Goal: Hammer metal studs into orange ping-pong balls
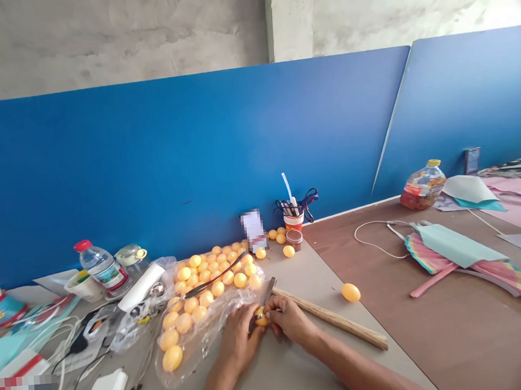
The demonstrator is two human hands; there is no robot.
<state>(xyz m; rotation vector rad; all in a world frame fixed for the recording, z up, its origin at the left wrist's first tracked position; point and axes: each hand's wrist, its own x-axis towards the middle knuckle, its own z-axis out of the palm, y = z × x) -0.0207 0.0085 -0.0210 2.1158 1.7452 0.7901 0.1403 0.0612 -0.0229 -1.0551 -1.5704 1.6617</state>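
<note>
The grip of your left hand (239, 339) is closed on 1 small orange ball (260, 317), fingers curled round its left side. The grip of your right hand (290, 319) is closed too, with its fingertips pressed on the same ball from the right. The ball sits between your 2 hands, low over the worktop (301, 372), near its front edge. A thin grey blade (268, 290) sticks up from between your hands, right by the ball; you cannot tell which hand holds it. A long wooden stick (338, 321) lies on the worktop just behind your right hand. A clear bag (200, 344) full of more orange balls lies just left of your left hand. 1 loose ball (350, 292) rests to the right, past the stick. A red cup (294, 221) with pens and scissors stands by the blue wall (172, 166)
</note>
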